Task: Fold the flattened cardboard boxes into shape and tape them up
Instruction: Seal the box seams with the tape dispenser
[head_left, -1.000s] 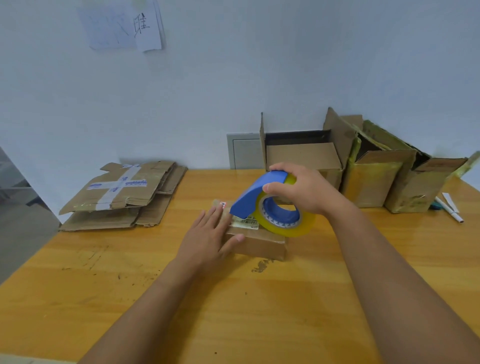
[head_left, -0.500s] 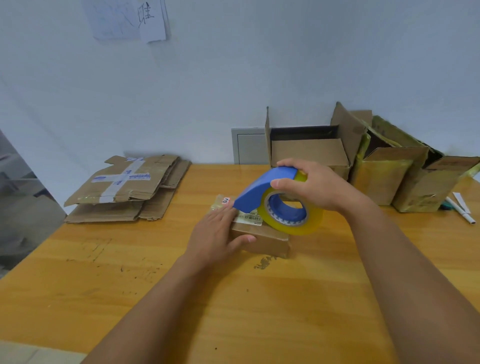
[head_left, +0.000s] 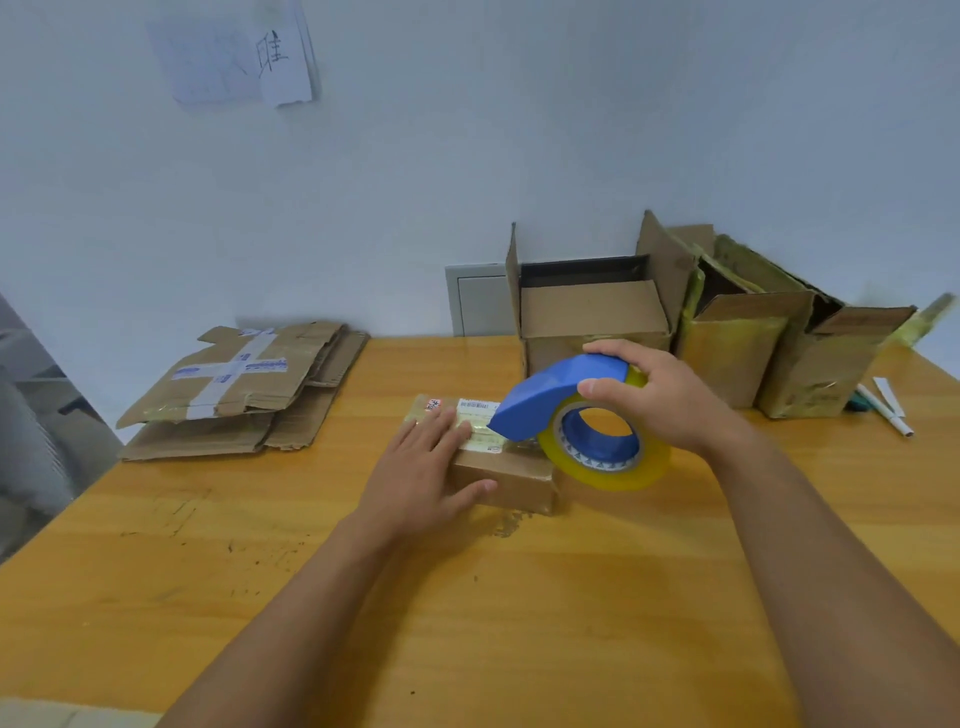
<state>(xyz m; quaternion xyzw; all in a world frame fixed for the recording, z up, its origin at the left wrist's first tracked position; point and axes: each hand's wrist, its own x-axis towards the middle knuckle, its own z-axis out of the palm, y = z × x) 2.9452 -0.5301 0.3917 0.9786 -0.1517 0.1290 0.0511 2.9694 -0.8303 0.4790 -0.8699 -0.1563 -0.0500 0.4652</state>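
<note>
- Since the earlier frame the tape dispenser (head_left: 566, 395) has drawn a little rightward along the small box (head_left: 498, 467), away from the left hand; the box itself has stayed put.
- Far left of both hands, flattened cardboard (head_left: 244, 384) lies stacked on the bench (head_left: 519, 623), untouched.
- The left hand (head_left: 421, 467) presses flat, fingers straight, on the box's left end, thumb against its near side.
- The right hand (head_left: 654, 395) grips the dispenser above the box's right end.
- Taping is the step in hand; next the strip likely needs running off the edge and cutting.
- Behind the right hand stand folded boxes (head_left: 727, 332).
</note>
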